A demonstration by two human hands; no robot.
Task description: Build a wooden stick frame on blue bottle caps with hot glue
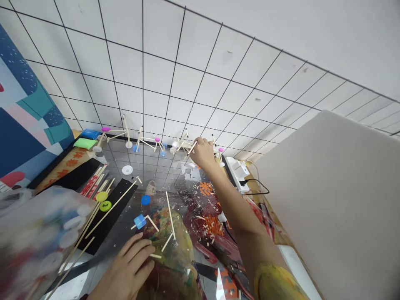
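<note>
- Right hand (pixel 203 152): fingers pinch a stick (pixel 192 148) before the stick models (pixel 157 139) along the wall (pixel 156 73), partly hiding them.
- Left hand (pixel 129 260): fingers spread loosely, gripping nothing, on the surface (pixel 161 177) beside a short stick (pixel 155 256).
- Bag of caps (pixel 46 237) stands left; power strip (pixel 235 173), right.

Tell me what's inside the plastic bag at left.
Through the plastic bag, round white caps show, with blurred blue and red patches; whatever lies deeper is covered.

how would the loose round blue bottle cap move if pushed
The blue bottle cap would likely slide, since the tabletop looks glossy. Lying flat, it probably wouldn't roll. Small and seemingly plastic, it should feel light.
</note>
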